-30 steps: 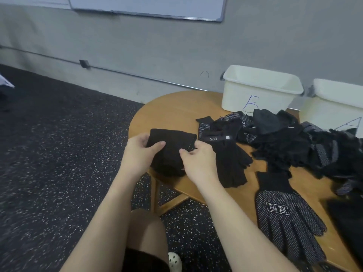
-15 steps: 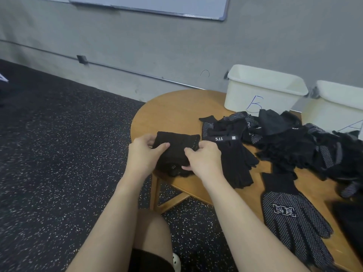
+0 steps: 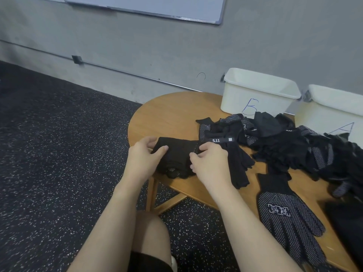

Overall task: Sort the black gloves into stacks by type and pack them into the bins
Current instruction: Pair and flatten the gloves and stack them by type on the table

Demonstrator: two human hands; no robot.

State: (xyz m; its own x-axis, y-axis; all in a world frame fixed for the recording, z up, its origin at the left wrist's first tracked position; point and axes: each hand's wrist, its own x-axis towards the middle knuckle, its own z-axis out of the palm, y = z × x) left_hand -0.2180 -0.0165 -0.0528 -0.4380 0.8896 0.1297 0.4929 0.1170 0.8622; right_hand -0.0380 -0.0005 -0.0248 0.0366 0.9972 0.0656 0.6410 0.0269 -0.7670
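Note:
A folded black knit glove (image 3: 177, 156) lies at the near left edge of the round wooden table (image 3: 169, 116). My left hand (image 3: 144, 157) grips its left end, thumb on top. My right hand (image 3: 211, 163) pinches its right end. Just right of it lies a plain black glove with a "5.11" label (image 3: 235, 160). A dotted glove with a white logo (image 3: 288, 218) lies flat near the front right. A loose pile of black gloves (image 3: 290, 146) covers the middle and right of the table. Behind stand white bin B (image 3: 257, 95) and white bin A (image 3: 334, 112).
The table's left edge drops to a dark speckled floor (image 3: 59, 154). My knee (image 3: 151, 232) is under the table's front edge beside its wooden legs (image 3: 151, 193). A grey wall with a whiteboard (image 3: 157, 6) runs behind the bins.
Both hands stay on the folded glove; my right hand's fingers have shifted a little along its right end. The camera has tilted slightly.

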